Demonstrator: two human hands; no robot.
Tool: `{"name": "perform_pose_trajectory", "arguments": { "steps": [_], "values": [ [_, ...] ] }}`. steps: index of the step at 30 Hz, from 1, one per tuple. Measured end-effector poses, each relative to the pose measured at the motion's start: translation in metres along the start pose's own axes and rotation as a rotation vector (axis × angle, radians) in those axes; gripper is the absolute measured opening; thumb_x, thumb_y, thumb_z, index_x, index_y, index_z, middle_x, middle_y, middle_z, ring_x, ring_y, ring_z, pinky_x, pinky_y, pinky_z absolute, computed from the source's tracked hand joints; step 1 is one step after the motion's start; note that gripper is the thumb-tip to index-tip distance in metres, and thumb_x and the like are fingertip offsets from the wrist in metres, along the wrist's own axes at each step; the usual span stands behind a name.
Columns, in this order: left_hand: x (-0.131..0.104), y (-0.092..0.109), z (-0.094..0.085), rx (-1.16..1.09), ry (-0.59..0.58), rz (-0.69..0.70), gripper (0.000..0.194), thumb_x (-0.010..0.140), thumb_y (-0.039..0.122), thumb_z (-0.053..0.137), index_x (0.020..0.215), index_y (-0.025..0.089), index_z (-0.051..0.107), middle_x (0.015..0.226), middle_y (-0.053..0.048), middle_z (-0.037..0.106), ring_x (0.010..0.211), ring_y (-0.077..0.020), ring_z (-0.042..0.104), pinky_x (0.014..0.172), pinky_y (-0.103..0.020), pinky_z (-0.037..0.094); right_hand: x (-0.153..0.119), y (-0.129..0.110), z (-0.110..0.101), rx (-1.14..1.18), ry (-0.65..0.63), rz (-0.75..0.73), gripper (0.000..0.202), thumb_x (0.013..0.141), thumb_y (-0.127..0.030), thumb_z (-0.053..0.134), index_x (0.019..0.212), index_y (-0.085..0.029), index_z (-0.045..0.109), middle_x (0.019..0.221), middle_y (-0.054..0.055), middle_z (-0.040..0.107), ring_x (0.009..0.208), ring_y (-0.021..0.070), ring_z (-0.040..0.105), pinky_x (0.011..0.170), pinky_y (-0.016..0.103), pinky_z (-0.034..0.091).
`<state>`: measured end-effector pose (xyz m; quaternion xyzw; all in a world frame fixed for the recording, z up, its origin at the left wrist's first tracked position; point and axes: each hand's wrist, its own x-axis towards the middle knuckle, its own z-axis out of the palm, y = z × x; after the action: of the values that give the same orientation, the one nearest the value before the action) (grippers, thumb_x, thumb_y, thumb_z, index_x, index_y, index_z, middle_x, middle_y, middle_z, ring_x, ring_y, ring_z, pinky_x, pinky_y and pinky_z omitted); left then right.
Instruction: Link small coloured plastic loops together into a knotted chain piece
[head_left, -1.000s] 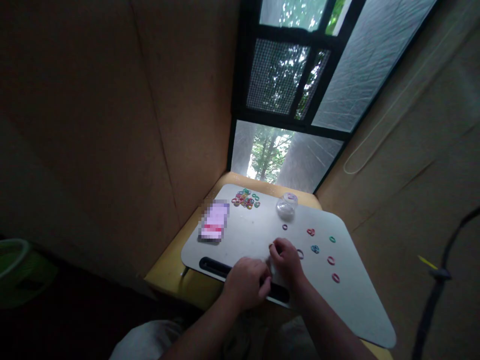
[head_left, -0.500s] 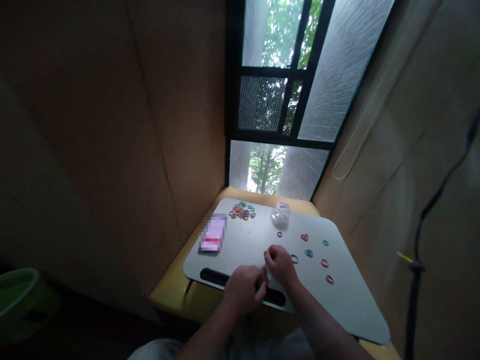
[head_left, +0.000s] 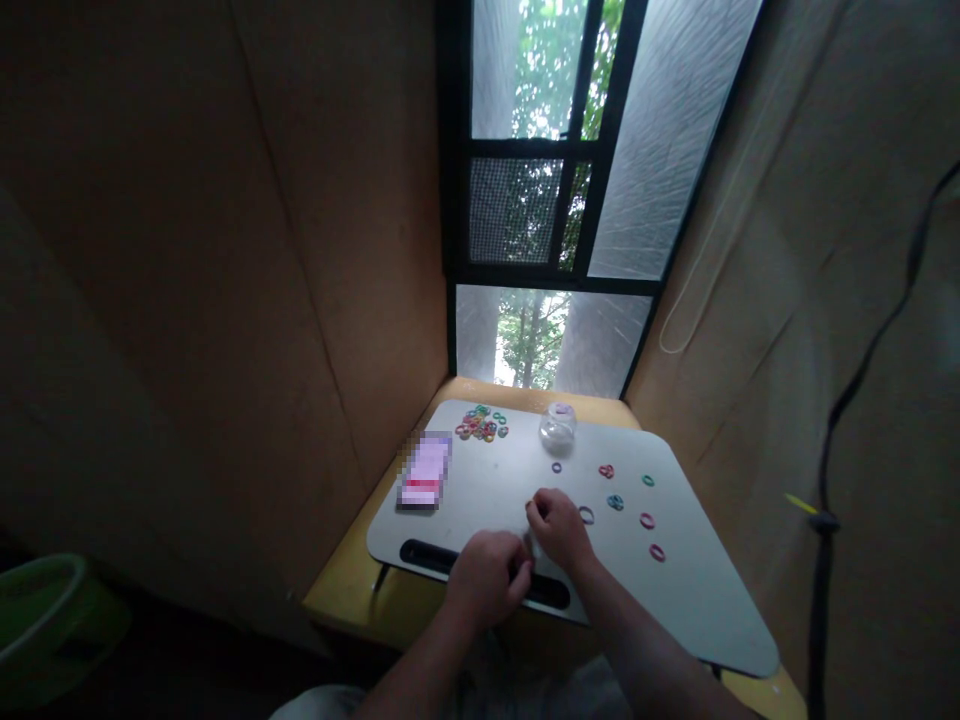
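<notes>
Your R hand (head_left: 561,525) is pinched, thumb to fingers, on a small yellowish bit (head_left: 529,505), too tiny & blurry to ID, over the white counter (head_left: 697,605) nr its front. Your L hand (head_left: 487,575) is just beside it, lower, fingers curled in by the black slot (head_left: 429,556); can't tell if it's gripping anything, the back of it hides that. V. close on the R of your R hand lies a lg purple ring (head_left: 592,516). Further R: blue ring cluster (head_left: 615,502), red ring cluster (head_left: 606,471) behind it, then a green ring (head_left: 652,481) & 2 pink rings (head_left: 653,522), one nearer you. A sm purple ring (head_left: 553,468) sits alone btwn your R hand & the clear jar (head_left: 558,432) nr the far edge. Mixed-color ring pile (head_left: 482,425): far L corner, w/ a pixelated pink-purple slab (head_left: 425,472) nearer you, at the L edge.
</notes>
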<state>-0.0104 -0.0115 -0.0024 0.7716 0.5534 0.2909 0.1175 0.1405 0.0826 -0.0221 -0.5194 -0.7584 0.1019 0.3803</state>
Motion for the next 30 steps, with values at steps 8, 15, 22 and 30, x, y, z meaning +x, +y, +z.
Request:
{"name": "perform_pose_trajectory", "arguments": {
  "steps": [8,15,22,30],
  "values": [
    [0.0004,-0.004,0.0044,0.007,0.008,0.008,0.004,0.079,0.022,0.058,0.076,0.021,0.059,0.077,-0.001,0.064,0.077,-0.0178,0.055,0.07,-0.03,0.036,0.0004,0.0015,0.002,-0.006,-0.013,0.01,0.022,0.083,-0.027,0.05,0.061,-0.021,0.048,0.063,-0.001,0.052,0.065,0.015,0.048,0.062,0.026,0.033],
    [0.0005,-0.0019,0.0031,-0.003,0.009,0.002,0.004,0.079,0.02,0.058,0.075,0.021,0.059,0.077,-0.001,0.064,0.075,-0.0174,0.054,0.07,-0.03,0.036,0.0002,0.0011,0.0015,0.0,0.004,0.011,0.023,0.083,-0.028,0.05,0.06,-0.021,0.049,0.062,-0.001,0.052,0.063,0.0148,0.048,0.062,0.026,0.034],
    [0.0001,-0.0027,0.0036,-0.007,0.01,0.0,0.004,0.079,0.021,0.058,0.076,0.022,0.059,0.077,-0.001,0.064,0.076,-0.0176,0.054,0.07,-0.03,0.036,0.0001,0.0025,0.0019,-0.001,0.012,-0.003,0.022,0.082,-0.027,0.05,0.061,-0.021,0.051,0.063,0.0,0.054,0.063,0.0148,0.048,0.061,0.026,0.034],
    [0.0004,-0.0028,0.003,0.002,-0.004,0.0,0.004,0.079,0.021,0.057,0.076,0.021,0.059,0.077,-0.001,0.064,0.077,-0.0181,0.055,0.071,-0.03,0.036,0.0001,0.0006,0.0011,-0.004,0.003,0.001,0.023,0.082,-0.027,0.05,0.06,-0.02,0.049,0.063,0.0,0.053,0.064,0.0147,0.049,0.063,0.026,0.034]
  ]
}}
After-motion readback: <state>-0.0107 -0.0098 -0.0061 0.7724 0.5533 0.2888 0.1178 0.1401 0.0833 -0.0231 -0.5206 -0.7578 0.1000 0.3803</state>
